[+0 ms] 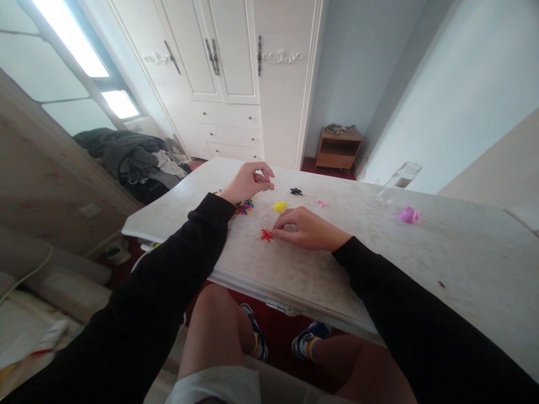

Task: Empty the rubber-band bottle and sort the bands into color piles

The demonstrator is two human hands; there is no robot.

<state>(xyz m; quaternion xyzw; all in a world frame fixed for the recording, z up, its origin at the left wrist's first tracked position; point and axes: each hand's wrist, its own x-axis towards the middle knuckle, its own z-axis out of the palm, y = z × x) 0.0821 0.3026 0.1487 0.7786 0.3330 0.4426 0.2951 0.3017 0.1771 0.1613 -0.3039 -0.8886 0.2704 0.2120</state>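
My left hand (251, 182) hovers over the table, thumb and fingertips drawn together; anything between them is too small to make out. Beneath its wrist lies a pile of mixed-colour small pieces (244, 207), partly covered by the hand and sleeve. My right hand (307, 229) rests low on the table with thumb and forefinger pinched at the edge of a small red pile (266, 235). Whether a red piece is between those fingertips is unclear. Just beyond are a yellow pile (279, 206), a black pile (296, 191) and a few pink pieces (322, 203).
On the right of the white table (379, 269) are a clear glass jar or bottle (402, 178) and a pink-purple bundle (409, 215). A small dark scrap (441, 284) lies nearer. Behind stand a white wardrobe (229, 73), a brown nightstand (339, 148) and heaped clothes (130, 157).
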